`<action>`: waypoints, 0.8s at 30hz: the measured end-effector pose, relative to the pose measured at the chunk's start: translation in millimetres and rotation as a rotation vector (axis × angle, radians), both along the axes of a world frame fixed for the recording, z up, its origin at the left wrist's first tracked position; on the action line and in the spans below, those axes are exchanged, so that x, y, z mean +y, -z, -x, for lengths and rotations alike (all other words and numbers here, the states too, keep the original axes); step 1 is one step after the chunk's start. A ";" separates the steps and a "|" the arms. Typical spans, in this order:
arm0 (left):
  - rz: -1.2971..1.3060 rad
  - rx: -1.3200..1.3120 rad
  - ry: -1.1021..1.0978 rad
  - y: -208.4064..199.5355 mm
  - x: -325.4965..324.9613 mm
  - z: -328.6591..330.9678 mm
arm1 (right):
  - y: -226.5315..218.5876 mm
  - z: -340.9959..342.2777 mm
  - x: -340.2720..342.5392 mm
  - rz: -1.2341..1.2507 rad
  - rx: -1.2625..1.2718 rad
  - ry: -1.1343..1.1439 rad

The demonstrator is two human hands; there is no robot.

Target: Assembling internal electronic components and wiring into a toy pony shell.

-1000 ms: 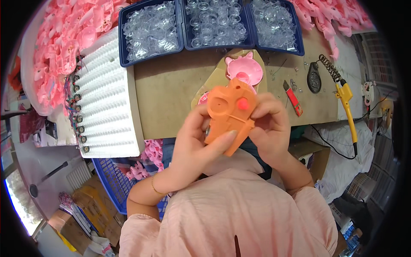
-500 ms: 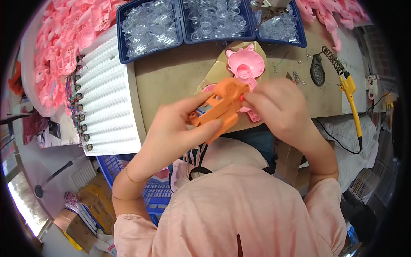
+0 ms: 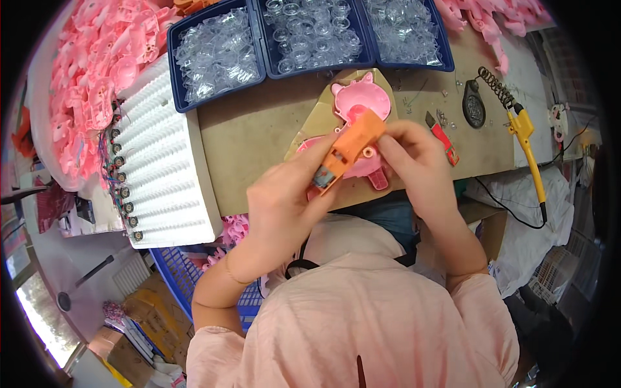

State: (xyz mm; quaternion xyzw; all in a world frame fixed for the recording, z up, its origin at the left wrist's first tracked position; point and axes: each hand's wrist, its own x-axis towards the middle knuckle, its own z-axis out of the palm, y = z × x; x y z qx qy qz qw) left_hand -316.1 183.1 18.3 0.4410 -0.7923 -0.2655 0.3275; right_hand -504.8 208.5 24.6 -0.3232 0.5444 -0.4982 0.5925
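Note:
My left hand is wrapped round an orange plastic housing, tilted with its upper end to the right. A slot and a dark part show at the housing's lower end. My right hand pinches the upper right end; anything small between those fingertips is hidden. Beneath the housing, a pink animal-shaped plastic shell lies in a tan holder on the table. The housing and my fingers cover part of the shell.
Blue trays of clear plastic parts stand at the back. A white ridged foam block with wired round parts is at left, beside heaped pink shells. To the right are a red cutter knife and a yellow-handled tool hanging from a coil.
The orange housing has been turned, so another side faces up. A red bit seen at my right fingertips no longer shows. My right hand has shifted, uncovering the cutter knife.

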 end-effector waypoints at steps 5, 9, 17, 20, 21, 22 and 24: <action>-0.208 0.086 0.368 -8.5 -17.7 -19.5 | -14.7 28.8 -7.1 0.737 0.889 -0.454; -0.248 0.069 0.369 -21.3 0.2 -25.4 | -28.8 25.0 -10.2 0.806 0.913 -0.590; 0.268 0.136 -0.096 45.3 13.0 30.3 | 16.6 36.1 -24.0 0.584 1.139 -0.553; 0.266 0.138 -0.107 33.2 12.4 -1.8 | 21.0 33.1 -11.3 0.563 0.999 -0.435; 0.212 0.219 -0.047 32.9 7.7 -14.4 | 25.7 42.4 -5.1 0.487 0.994 -0.339; 0.186 0.219 -0.098 28.0 0.1 -45.3 | 28.2 51.9 2.4 0.407 0.990 -0.236; 0.072 -0.035 -0.444 31.8 -19.0 -122.8 | 25.7 64.9 23.6 0.406 0.942 -0.181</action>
